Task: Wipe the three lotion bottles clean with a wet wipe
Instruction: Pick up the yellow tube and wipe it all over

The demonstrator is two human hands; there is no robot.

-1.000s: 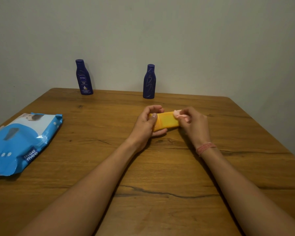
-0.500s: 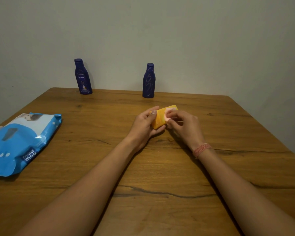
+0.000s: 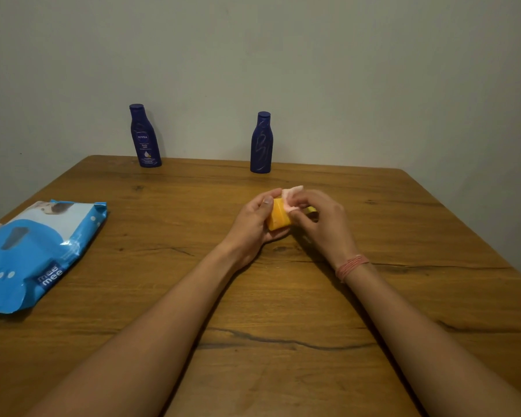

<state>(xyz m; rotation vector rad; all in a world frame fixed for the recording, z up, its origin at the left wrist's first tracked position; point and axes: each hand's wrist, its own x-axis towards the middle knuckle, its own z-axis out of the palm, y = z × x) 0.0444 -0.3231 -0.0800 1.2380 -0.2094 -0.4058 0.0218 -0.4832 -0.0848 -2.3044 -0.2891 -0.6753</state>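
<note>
Blue wipes pack point(image 3: 36, 254) reads "mee mee"; left bottle point(image 3: 145, 138) reads "NIVEA".

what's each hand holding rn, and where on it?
Left hand grips the yellow bottle around its near end. Right hand pinches a folded wet wipe against the bottle's upper side.

Likely a home: wooden table point(image 3: 283, 371) against bare wall point(image 3: 313, 70), baby-wipes pack point(image 3: 36, 254), lotion bottles point(image 3: 145, 136).
</note>
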